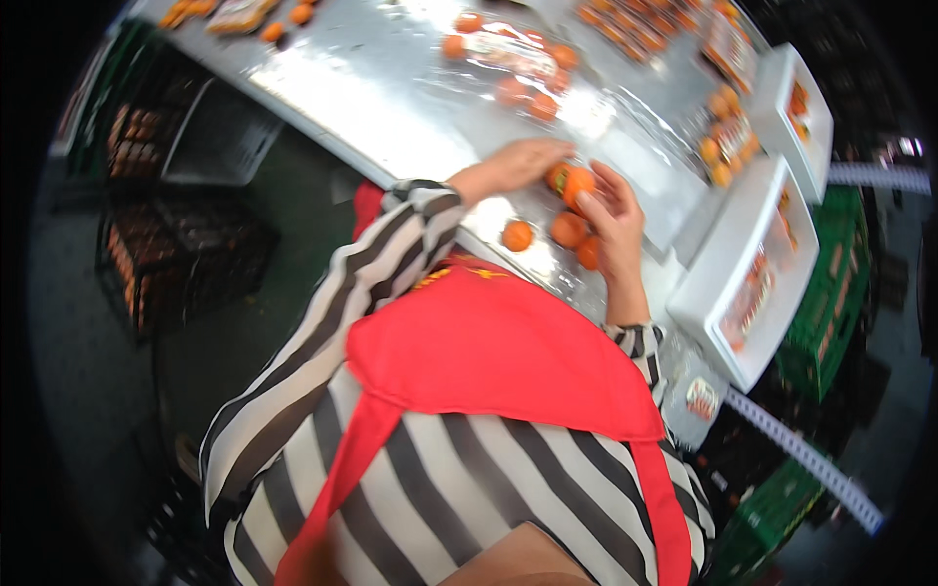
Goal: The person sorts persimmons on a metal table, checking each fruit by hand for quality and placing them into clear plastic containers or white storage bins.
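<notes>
Two orange fruits, perhaps persimmons or mandarins, are between my hands over a metal table. My right hand has its thumb and fingers around the nearer orange fruit. My left hand lies flat-fingered beside the farther fruit, which shows a green patch; whether it grips it is unclear. Below them several loose fruits lie on clear plastic film, with a single fruit to their left. Beyond my hands rests a clear bag holding several orange fruits.
White foam boxes stand along the right edge, one holding bagged fruit. Empty-looking clear bags and a filled net or bag of fruit lie at the right. Green crates stand beyond the boxes. Dark crates stand on the floor at left.
</notes>
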A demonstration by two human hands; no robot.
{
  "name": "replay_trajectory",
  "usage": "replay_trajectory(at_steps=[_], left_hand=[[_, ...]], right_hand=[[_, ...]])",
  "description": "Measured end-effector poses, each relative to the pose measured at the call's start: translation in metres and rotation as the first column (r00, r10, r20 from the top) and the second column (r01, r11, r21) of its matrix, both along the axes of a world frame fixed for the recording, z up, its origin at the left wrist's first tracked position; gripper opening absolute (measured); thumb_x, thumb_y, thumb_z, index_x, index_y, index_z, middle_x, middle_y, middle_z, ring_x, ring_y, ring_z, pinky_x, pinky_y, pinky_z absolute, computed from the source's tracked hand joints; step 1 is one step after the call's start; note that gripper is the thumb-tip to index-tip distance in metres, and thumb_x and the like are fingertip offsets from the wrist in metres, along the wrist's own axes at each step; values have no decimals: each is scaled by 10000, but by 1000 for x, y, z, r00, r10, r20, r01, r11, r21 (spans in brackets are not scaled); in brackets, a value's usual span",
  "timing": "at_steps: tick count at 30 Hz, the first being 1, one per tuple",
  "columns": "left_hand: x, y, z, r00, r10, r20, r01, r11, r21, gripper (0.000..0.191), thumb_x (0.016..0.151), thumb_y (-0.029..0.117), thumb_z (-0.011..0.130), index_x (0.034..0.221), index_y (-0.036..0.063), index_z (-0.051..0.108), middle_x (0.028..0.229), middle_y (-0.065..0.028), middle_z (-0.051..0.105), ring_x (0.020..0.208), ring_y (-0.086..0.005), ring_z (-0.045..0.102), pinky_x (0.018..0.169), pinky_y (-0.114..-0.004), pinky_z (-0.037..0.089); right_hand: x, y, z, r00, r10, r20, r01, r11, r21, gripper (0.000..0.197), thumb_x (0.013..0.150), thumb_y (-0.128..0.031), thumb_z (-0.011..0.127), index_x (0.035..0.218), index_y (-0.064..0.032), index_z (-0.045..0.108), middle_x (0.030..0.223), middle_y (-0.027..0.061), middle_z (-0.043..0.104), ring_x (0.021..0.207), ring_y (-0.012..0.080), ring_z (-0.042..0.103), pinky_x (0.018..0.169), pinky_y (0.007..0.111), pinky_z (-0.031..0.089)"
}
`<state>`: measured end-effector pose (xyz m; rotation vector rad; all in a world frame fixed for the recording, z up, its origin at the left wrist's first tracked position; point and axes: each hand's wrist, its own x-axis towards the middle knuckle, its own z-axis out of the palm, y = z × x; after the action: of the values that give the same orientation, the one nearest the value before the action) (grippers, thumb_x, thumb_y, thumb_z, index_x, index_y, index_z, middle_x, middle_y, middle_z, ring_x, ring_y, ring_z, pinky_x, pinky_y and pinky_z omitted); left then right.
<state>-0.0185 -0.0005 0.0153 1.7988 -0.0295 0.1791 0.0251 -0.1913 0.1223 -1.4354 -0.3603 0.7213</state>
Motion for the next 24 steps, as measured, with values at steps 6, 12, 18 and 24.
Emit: replay_trajectory(at_steps=[6, 12, 18, 24], left_hand=[[5, 4, 18, 994, -38, -107, 33, 998, -44, 355, 1013, 207, 444, 1295, 26, 561, 1318, -111, 577, 1223, -201, 525, 1041, -305, 391], [9, 3, 45, 962, -44, -271, 58, 997, 44, 380, 957, 164, 530, 1317, 43, 546, 1267, -99, 606, 1152, -185, 569, 984, -320, 441], [15, 9, 64, 978, -53, -201, 49, 999, -22, 398, 945, 177, 556, 1322, 47, 543, 1258, -89, 605, 1131, -179, 572, 968, -325, 450], [19, 8, 76, 983, -38, -178, 22, 996, -90, 401, 957, 229, 549, 1323, 66, 549, 1237, -82, 608, 1118, -168, 573, 938, -313, 465]], right_hand=[[7, -4, -5, 924, -14, -381, 152, 930, 333, 464, 946, -186, 579, 1344, 18, 456, 1232, 136, 573, 1139, 242, 584, 946, 367, 504], [16, -8, -5, 901, 24, -434, 157, 913, 376, 438, 1002, -282, 476, 1319, 21, 463, 1235, 167, 580, 1117, 279, 604, 911, 400, 529], [33, -3, -8, 836, 51, -546, 134, 946, 294, 507, 1018, -388, 384, 1297, 26, 477, 1163, 204, 630, 1016, 296, 648, 851, 381, 528], [49, 3, -11, 783, 159, -601, 133, 901, 412, 523, 1026, -386, 313, 1293, 34, 475, 1189, 228, 617, 1012, 289, 648, 859, 375, 520]])
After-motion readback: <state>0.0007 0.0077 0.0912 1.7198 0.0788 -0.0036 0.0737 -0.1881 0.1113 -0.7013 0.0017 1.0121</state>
